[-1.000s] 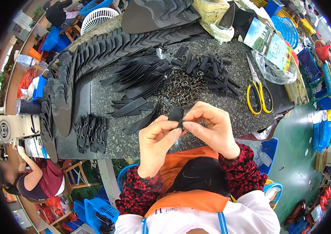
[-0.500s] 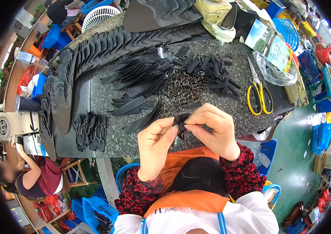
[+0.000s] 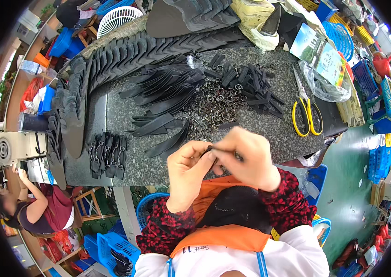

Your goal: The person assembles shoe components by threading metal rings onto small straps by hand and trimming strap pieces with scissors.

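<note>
At the table's near edge, my left hand [image 3: 186, 170] pinches a small black strip [image 3: 208, 148] between thumb and fingers. My right hand [image 3: 247, 159], slightly blurred, closes on the same strip from the other side; most of it is hidden by the fingers. Just beyond lies a heap of small metal hook clasps [image 3: 218, 105]. Short black strips [image 3: 254, 83] are piled to its right, and longer curved black strips [image 3: 165, 90] to its left. Black strips fitted with metal clasps [image 3: 107, 155] lie in a row at the left of the table.
Yellow-handled scissors [image 3: 303, 106] lie at the right of the stone-topped table [image 3: 278, 138]. Overlapping black shaped pieces [image 3: 131, 53] line its far and left edges. A clear plastic bag [image 3: 327, 85] sits far right. At lower left, a person [image 3: 50, 207] works beside a machine [image 3: 13, 148].
My right hand has turned and curled closer over the strip, covering more of it. My left hand has shifted slightly, still pinching.
</note>
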`<state>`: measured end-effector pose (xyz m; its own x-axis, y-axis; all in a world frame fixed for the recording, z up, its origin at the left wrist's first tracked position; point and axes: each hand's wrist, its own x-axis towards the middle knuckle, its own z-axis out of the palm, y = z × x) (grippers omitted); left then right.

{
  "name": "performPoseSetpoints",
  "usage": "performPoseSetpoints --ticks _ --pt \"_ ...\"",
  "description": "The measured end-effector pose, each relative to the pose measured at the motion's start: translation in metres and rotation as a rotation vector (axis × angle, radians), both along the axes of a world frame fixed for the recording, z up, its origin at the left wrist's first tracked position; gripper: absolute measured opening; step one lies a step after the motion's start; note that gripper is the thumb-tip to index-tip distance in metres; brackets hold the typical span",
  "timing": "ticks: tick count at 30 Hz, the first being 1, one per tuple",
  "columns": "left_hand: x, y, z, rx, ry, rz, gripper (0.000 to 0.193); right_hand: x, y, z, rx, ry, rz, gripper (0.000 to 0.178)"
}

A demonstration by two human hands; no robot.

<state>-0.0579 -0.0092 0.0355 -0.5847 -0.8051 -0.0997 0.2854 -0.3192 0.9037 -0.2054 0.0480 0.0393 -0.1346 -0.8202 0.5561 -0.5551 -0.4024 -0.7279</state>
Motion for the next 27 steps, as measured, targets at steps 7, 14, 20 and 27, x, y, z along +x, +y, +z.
performPoseSetpoints --ticks 7,14,20,27 --pt "0.003 0.002 -0.009 -0.065 -0.076 0.038 0.006 0.005 0.007 0.000 -0.253 0.475 0.000 0.021" --pt "0.005 -0.004 -0.008 -0.130 -0.008 -0.115 0.010 -0.023 0.006 -0.001 0.283 -0.420 0.233 0.012" --pt "0.006 -0.009 0.000 0.076 -0.082 -0.236 0.014 -0.022 0.007 -0.005 0.136 -0.048 0.013 0.008" --pt "0.011 -0.004 0.003 -0.158 -0.255 -0.212 0.014 -0.016 0.005 -0.005 0.084 -0.014 -0.046 0.012"
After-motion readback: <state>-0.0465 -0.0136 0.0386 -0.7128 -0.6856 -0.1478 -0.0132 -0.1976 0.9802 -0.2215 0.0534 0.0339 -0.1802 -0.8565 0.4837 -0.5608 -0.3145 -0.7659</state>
